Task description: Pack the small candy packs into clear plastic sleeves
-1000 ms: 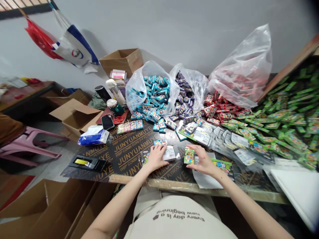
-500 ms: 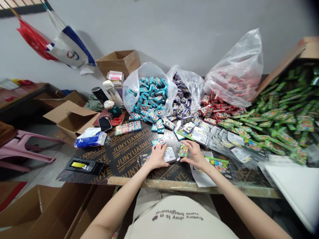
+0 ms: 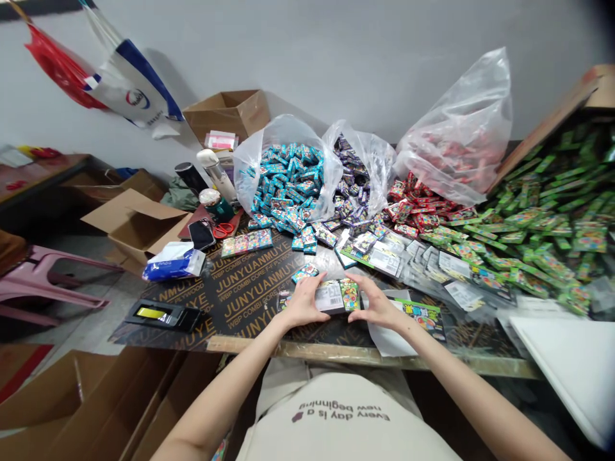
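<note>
While the half-open left hand (image 3: 303, 302) clasps the flat, black-edged package (image 3: 328, 297) between thumb and fingers, apparently to steady it on the printed plywood tabletop (image 3: 254, 282), the partly curled right hand (image 3: 378, 307) brackets a small, glossy green box (image 3: 350, 294) at the package's right end, thumb and fingertips at opposite edges, seemingly to align the two. Beyond lies a blue box (image 3: 305, 273); farther out, a crinkled, translucent plastic bag (image 3: 248, 153) appears to contain a heap of similar blue boxes (image 3: 293, 176).

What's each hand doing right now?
Left hand: curled around the packet with the white label.
Right hand: fingers partly open, at the green-edged box.
</note>
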Action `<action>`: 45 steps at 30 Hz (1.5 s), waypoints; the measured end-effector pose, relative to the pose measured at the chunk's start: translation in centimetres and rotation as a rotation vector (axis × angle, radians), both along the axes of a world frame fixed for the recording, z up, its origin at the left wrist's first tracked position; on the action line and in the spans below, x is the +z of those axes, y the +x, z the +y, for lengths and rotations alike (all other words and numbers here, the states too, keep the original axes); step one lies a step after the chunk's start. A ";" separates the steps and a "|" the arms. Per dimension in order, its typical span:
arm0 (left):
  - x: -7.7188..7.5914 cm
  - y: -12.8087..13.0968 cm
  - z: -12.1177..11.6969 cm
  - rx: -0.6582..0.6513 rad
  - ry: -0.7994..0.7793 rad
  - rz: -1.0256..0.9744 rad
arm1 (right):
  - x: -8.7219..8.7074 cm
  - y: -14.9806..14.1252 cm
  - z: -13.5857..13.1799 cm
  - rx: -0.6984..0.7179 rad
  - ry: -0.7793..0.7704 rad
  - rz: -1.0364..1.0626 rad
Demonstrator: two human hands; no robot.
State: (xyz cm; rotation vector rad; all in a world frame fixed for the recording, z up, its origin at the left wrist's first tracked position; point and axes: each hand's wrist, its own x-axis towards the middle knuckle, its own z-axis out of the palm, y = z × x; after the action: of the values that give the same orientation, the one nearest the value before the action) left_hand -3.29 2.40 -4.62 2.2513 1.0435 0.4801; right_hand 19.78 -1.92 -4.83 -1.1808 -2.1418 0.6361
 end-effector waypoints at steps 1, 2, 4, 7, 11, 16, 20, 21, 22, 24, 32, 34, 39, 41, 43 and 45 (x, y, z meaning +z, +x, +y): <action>0.1 0.1 -0.1 0.004 -0.013 -0.009 | 0.1 0.0 0.0 0.005 -0.011 0.016; 0.1 0.1 -0.2 -0.001 -0.028 -0.013 | 0.2 0.1 0.0 0.021 -0.030 0.025; 0.2 0.1 -0.3 -0.037 -0.068 -0.019 | 0.1 0.2 -0.1 0.072 -0.076 0.028; 0.5 0.2 -0.4 -0.057 -0.090 -0.039 | -0.1 0.2 -0.3 0.078 -0.090 0.007; 1.1 1.1 -0.4 0.152 0.002 -0.061 | 0.1 -0.8 -0.7 -0.194 0.039 0.035; 1.3 3.4 -0.6 0.302 -0.018 -0.172 | 1.2 -1.9 -1.1 -0.229 0.202 -0.069; 1.3 4.8 0.2 0.447 -0.202 -0.473 | 1.5 -2.2 -0.9 -0.374 0.203 0.093; 1.3 5.1 0.3 0.475 -0.250 -0.564 | 1.5 -2.5 -0.6 -0.494 0.161 0.239; 1.4 5.5 0.4 0.498 -0.290 -0.653 | 1.5 -2.8 -0.3 -0.607 0.095 0.412; 1.6 6.3 0.1 0.545 -0.352 -0.831 | 1.5 -3.7 0.5 -0.718 -0.101 0.767; 2.0 8.0 -1.3 0.700 -0.862 -1.230 | 3.1 -4.9 2.2 -0.729 -0.556 1.302; 2.3 7.5 -0.4 0.698 -0.906 -1.199 | 3.7 -4.8 1.9 -0.669 -0.601 1.352; 3.8 6.0 1.4 0.585 -0.886 -1.156 | 4.0 -4.0 1.4 -0.515 -0.701 1.496; 4.5 5.5 1.4 0.480 -0.802 -1.079 | 3.7 -3.5 1.3 -0.489 -0.763 1.496; 5.0 5.1 1.2 0.389 -0.689 -0.979 | 3.5 -3.0 1.1 -0.439 -0.832 1.482; 5.3 4.8 1.0 0.353 -0.633 -0.938 | 3.3 -2.9 0.8 -0.382 -0.871 1.495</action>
State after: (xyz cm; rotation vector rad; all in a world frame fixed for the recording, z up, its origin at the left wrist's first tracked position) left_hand 1.52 3.45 0.67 1.0648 0.8822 1.0423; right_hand 16.84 -1.09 -1.54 -0.8734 -0.3440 1.6288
